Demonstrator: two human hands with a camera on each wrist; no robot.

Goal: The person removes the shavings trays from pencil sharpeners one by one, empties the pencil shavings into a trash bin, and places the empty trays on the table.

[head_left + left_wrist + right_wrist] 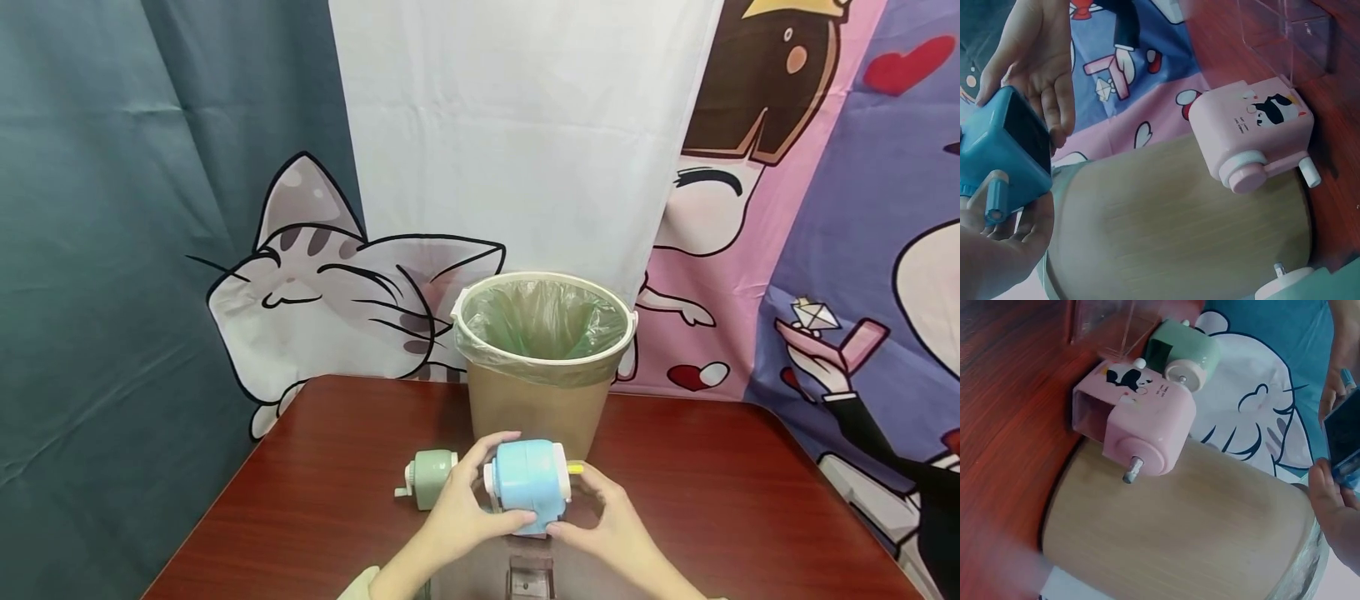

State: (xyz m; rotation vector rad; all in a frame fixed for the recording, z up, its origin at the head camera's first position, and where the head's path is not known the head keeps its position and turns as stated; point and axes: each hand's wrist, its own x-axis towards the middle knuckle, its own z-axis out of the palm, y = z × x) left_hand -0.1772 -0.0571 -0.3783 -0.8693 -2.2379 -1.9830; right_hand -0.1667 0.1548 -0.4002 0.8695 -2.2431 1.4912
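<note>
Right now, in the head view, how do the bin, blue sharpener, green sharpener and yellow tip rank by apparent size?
Bin
Blue sharpener, held nearer the camera
Green sharpener, partly behind the left hand
Yellow tip

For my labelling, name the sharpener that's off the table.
The blue sharpener, held above the table; the pink sharpener and green sharpener rest on it.

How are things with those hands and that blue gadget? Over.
Left hand and right hand holding blue sharpener. Raised above table. Close by, possibly in the way: bin, pink sharpener, green sharpener.
</note>
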